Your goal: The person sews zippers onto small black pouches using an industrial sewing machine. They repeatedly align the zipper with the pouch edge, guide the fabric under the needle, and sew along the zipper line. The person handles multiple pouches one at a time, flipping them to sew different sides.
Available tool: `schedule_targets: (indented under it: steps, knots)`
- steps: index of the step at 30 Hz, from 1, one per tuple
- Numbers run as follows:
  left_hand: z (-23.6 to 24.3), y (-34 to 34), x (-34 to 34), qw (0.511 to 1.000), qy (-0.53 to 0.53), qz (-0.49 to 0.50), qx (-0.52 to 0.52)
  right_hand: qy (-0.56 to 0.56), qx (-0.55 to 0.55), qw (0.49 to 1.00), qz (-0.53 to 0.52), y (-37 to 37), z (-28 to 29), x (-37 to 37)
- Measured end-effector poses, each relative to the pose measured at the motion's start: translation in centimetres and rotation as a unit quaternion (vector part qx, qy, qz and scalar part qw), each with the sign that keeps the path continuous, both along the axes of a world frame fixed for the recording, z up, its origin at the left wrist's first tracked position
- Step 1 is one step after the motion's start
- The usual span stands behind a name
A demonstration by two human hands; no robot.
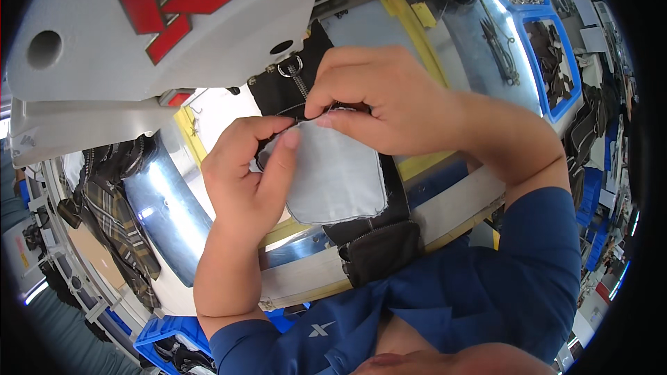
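Observation:
A light grey, rounded fabric panel [339,173] with dark stitched edges lies over a black fabric strip [397,198]. My left hand [243,173] pinches the panel's upper left edge between thumb and forefinger. Close beside it, my right hand [396,101] pinches the same top edge, fingertips together. Beyond my hands the strip carries a zipper [300,85] and a metal D-ring [290,66]. At the near end hangs a small black zipped pouch [382,251].
A white sewing machine [208,35] with red marks stands close at the upper left. To the right are dark hand tools [499,48] and blue-rimmed trays [571,101] with metal parts and brown pieces. Plaid fabric [121,226] lies at the left, above a blue crate [149,337].

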State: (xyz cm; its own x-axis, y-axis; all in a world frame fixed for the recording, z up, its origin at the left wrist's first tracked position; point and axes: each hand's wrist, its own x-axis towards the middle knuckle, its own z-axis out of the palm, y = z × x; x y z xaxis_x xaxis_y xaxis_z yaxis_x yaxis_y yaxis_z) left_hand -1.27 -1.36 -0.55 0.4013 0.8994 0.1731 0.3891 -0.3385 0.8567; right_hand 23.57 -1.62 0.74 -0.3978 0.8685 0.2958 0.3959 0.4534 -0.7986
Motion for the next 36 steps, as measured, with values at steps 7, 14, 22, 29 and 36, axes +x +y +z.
schedule_targets:
  steps: [7, 14, 22, 29, 36]
  knots:
    - [0.3, 0.1, 0.5, 0.996, 0.01, 0.065, -0.052, -0.011, 0.022, 0.999, -0.023, 0.3, -0.8, -0.3]
    - [-1.0, 2.9, 1.0, 0.985, 0.01, 0.134, -0.113, -0.074, 0.052, 0.991, -0.094, 2.2, -2.6, -0.7]
    - [-0.5, 7.6, 0.8, 0.976, 0.201, 0.078, -0.044, -0.152, -0.018, 0.985, -0.085, 6.8, -2.2, 0.4]
    - [-1.2, 8.3, 0.3, 0.979, 0.196, 0.044, 0.037, -0.186, -0.061, 0.979, -0.061, 7.7, -1.7, 0.5]
    - [-2.9, 10.0, -0.6, 0.957, 0.224, -0.018, 0.185, -0.197, -0.092, 0.973, -0.078, 8.2, -1.4, 0.4]
